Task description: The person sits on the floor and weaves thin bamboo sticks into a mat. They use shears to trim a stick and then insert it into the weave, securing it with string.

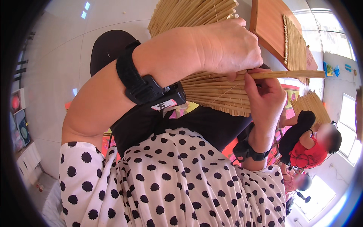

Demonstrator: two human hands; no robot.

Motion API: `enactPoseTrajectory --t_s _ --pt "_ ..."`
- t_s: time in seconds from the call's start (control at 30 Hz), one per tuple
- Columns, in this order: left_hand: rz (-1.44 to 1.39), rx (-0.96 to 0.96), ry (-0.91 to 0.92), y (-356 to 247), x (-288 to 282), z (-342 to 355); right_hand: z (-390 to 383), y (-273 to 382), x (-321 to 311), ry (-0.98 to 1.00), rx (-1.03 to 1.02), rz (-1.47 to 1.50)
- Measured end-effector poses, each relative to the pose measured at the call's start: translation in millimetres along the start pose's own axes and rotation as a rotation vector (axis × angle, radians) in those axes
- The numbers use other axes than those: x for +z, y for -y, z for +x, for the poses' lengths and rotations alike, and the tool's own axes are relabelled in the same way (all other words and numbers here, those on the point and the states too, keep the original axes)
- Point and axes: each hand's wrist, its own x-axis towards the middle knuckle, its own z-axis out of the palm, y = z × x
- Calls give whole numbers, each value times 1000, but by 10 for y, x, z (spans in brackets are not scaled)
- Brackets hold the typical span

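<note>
A mat of pale reed sticks (213,92) lies across my lap, with thin thread running over the sticks. Its other part (189,17) fans out beyond my left forearm. My right hand (266,92) pinches one longer reed stick (291,74) between thumb and fingers at the mat's right edge, and the stick's end juts out to the right. Above it, my left hand (242,45) is closed in a fist, knuckles up, over the same edge. Its fingertips are mostly hidden, so what they hold cannot be made out.
An orange-brown wooden table (270,28) stands at the far right with another reed mat (295,41) on it. Two people (310,151) sit at the right, near a further reed mat (312,106). A dark rounded shape (109,51) is beyond my left arm, above the pale floor (64,56).
</note>
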Motion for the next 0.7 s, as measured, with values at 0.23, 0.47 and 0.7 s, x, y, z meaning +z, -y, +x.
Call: enactPoseTrajectory --t_s 0.23,0.47,0.7 --pt "-91 155 -411 71 271 0 6 10 2 52 -64 46" --pt "70 9 -39 8 119 14 43 -62 -10 55 7 57" --pt "1 -43 -611 52 108 -212 104 70 -24 107 37 2"
